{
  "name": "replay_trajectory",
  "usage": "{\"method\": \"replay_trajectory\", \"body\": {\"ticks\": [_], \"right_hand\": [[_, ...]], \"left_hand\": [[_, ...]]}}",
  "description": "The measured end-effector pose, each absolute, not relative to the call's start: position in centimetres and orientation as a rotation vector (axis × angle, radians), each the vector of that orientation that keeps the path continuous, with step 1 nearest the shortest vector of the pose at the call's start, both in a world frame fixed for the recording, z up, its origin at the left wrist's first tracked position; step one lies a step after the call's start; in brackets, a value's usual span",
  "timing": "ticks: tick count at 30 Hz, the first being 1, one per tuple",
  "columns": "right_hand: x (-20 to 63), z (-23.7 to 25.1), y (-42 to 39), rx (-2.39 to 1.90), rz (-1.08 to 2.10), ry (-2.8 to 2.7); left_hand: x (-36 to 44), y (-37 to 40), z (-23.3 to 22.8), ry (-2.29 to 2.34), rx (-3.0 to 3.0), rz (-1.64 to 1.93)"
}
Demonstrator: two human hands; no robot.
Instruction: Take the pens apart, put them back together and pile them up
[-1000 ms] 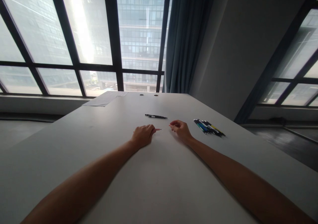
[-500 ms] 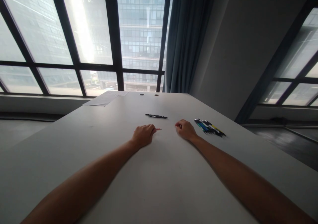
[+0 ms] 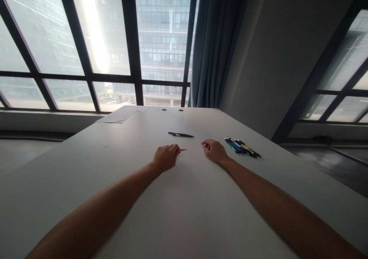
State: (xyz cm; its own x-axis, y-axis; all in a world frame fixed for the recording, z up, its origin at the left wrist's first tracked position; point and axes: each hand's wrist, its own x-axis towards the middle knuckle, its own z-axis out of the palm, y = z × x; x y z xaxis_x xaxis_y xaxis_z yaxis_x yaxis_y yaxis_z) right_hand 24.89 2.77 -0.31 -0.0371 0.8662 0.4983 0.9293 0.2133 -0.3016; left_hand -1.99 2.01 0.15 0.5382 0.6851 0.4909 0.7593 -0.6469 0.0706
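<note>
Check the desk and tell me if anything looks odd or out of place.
Nothing stands out. One black pen lies alone, apart from the bundle of pens by the right hand. The left hand pinches a thin reddish piece; too small to identify. Papers lie flat at the table's far edge.

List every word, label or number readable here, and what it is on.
None can be read.
Papers at the table's far edge: any print too faint to read.
Black pen and the bundle of pens: any markings too small.
Thin piece in the left hand: no lettering visible.
</note>
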Motion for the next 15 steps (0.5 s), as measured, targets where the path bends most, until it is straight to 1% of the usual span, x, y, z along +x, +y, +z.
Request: {"method": "replay_trajectory", "body": {"ticks": [10, 15], "right_hand": [[24.9, -0.16, 2.62, -1.637, -0.131, -1.916], [24.11, 0.23, 2.22, -1.527, -0.237, -1.893]], "left_hand": [[-1.97, 1.82, 0.31, -1.257, -2.635, -0.728], [-1.96, 1.86, 0.3, -1.245, -2.632, -0.727]]}}
